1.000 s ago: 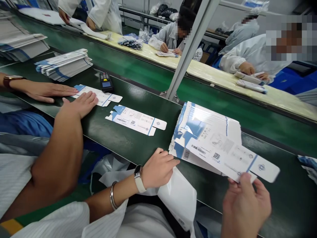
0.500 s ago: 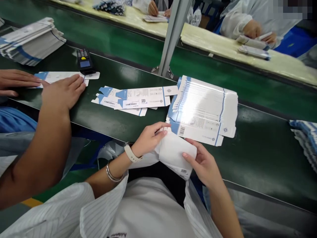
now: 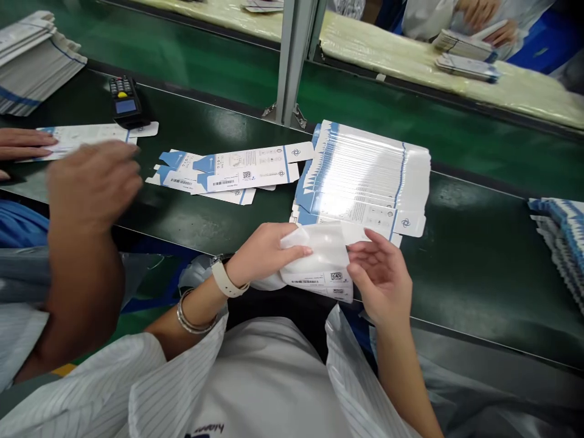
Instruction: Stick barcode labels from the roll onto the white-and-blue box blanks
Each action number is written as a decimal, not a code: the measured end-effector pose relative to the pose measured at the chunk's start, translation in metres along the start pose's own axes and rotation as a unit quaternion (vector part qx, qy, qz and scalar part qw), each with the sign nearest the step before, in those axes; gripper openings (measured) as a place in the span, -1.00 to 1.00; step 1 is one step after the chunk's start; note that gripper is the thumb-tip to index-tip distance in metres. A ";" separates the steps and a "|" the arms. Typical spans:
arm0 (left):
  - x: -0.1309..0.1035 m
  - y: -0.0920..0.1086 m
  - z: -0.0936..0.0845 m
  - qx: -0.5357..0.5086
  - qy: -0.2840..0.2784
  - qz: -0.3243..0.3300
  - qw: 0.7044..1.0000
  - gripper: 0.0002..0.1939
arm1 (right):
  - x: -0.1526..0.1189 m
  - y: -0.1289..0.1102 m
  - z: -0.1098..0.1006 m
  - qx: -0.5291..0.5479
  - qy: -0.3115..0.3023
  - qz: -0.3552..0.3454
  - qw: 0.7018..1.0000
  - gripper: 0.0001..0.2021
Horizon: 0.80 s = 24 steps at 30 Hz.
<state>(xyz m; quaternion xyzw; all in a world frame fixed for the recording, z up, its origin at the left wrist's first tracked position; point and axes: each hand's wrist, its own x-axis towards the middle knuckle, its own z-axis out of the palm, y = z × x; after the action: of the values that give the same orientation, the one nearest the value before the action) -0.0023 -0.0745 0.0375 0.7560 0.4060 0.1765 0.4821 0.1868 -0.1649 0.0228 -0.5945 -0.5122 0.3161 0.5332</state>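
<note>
In the head view my left hand (image 3: 267,252) grips a strip of white labels (image 3: 319,261), thumb on top. The strip is folded over, its blank face upward, with barcodes and QR codes printed along the lower part. My right hand (image 3: 383,277) is at the strip's right edge, fingers curved and apart; whether its thumb touches the edge I cannot tell. Just beyond the strip lies a fanned stack of flat white-and-blue cartons (image 3: 360,176), partly covered by the labels. Left of it several flat cartons (image 3: 246,167) overlap, with barcode labels on them.
At left a co-worker's blurred hand (image 3: 93,185) is above a flat carton (image 3: 86,135). A handheld scanner (image 3: 125,103) lies behind. Carton stacks stand at far left (image 3: 39,70) and right (image 3: 563,243). A metal post (image 3: 292,67) rises at the bench's far edge; another person works opposite.
My left hand now grips the strip's left side, and the printed codes show more. My right hand has loosened its hold at the right edge. The co-worker's near hand has lifted off the carton.
</note>
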 end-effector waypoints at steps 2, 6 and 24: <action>0.001 -0.001 -0.003 -0.048 -0.001 -0.012 0.999 -0.70 | -0.007 0.006 -0.009 -0.034 -0.030 -0.035 0.998 -0.41; 0.003 -0.001 -0.004 -0.065 -0.010 -0.012 0.998 -0.71 | -0.013 0.012 -0.017 -0.132 -0.068 -0.069 0.987 -0.51; 0.005 -0.003 -0.004 -0.036 0.004 -0.007 0.999 -0.73 | -0.038 -0.010 -0.034 -0.196 -0.045 -0.186 0.962 -0.73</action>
<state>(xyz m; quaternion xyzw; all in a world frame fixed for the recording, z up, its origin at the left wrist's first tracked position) -0.0031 -0.0679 0.0364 0.7345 0.4067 0.1908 0.5086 0.2050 -0.2122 0.0338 -0.5671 -0.6889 0.1310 0.4321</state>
